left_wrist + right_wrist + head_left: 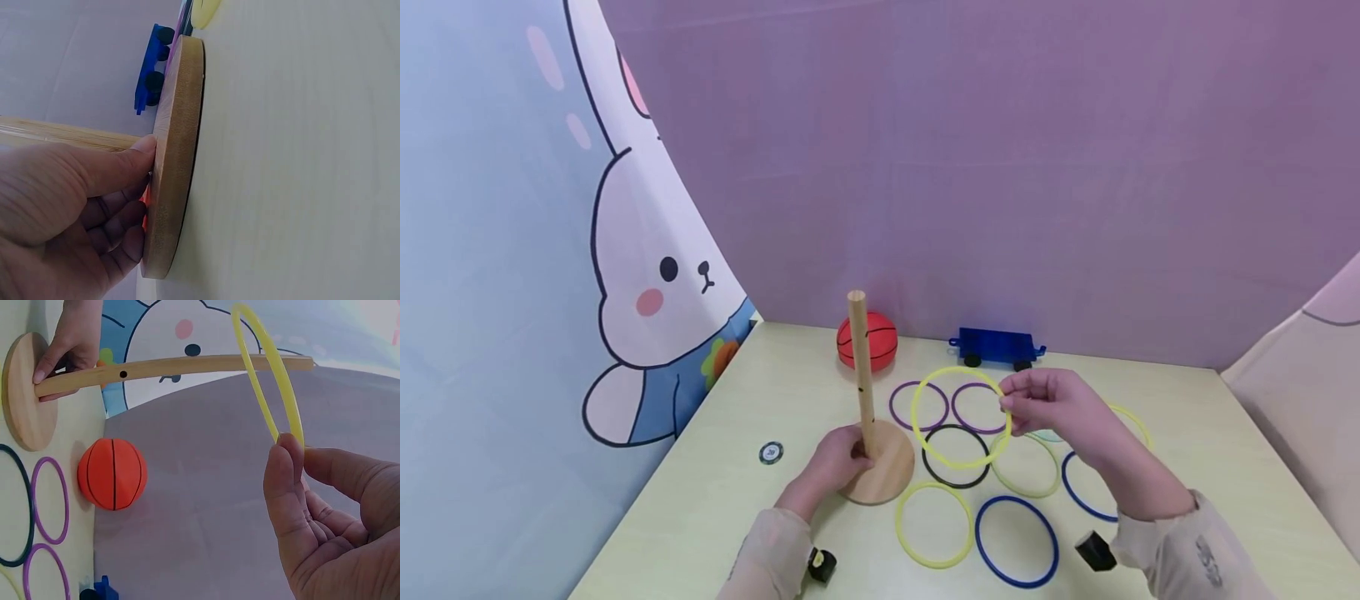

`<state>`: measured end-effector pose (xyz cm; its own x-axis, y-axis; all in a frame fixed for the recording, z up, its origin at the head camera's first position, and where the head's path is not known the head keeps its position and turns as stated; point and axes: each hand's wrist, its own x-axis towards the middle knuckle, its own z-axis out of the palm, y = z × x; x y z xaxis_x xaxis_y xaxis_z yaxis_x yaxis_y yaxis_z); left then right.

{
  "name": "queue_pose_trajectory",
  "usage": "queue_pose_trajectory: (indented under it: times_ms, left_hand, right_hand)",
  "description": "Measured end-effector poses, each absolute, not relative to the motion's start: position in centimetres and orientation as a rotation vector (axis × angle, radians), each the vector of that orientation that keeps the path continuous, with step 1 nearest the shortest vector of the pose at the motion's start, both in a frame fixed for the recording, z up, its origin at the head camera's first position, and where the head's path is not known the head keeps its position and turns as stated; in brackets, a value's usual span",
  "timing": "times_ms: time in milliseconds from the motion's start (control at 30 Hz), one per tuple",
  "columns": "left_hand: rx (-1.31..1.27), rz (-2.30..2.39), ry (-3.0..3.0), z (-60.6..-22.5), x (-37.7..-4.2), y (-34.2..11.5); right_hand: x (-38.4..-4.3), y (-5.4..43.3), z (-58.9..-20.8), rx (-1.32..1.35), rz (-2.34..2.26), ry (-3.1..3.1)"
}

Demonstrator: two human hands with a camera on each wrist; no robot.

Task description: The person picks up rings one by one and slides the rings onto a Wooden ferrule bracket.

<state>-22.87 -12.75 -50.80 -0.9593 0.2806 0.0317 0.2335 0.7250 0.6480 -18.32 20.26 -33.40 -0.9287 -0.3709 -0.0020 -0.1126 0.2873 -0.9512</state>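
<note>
A slim, smooth yellow ring (958, 369), round in section and with a plastic look, is held in the air beside the wooden stand (887, 471), apart from its post. The right hand (1051, 407) pinches the ring's edge between thumb and fingertips; the right wrist view catches it nearly edge-on, crossing in front of the post. The stand is a thick, grained disc bearing an upright round post with a few dark spots. The left hand (835, 460) grips the foot of that post, thumb against the disc; some of its fingers are hidden in the head view.

Below the raised ring, flat on the pale, faintly streaked table (715, 517), lie two purple rings (891, 404), a dark ring (957, 486) and a yellow-green ring (1026, 496). Nearer the person are a yellow hoop (898, 533) and a blue ring (1055, 550). The right arm partly covers a second blue hoop (1078, 500) and another yellow hoop (1138, 421); a pale green piece (1047, 435) behind the hand is hard to make out.

Behind the post sits a red ball (883, 342) with black seams, partly hidden by it. A glossy blue wagon (996, 346) stands near a purple cloth (1000, 183). A round chip (771, 452) lies left, its print small. The rabbit print (655, 275) is cut off at the ear.
</note>
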Motion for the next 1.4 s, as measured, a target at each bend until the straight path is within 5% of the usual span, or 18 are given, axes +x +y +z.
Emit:
queue_pose_trajectory:
  times_ms: [1400]
  left_hand:
    - [0.378,1.076,2.825,-50.6,-22.8,-12.7]
  right_hand:
    - [-19.0,11.9,-26.6,-0.480,-1.981,2.165]
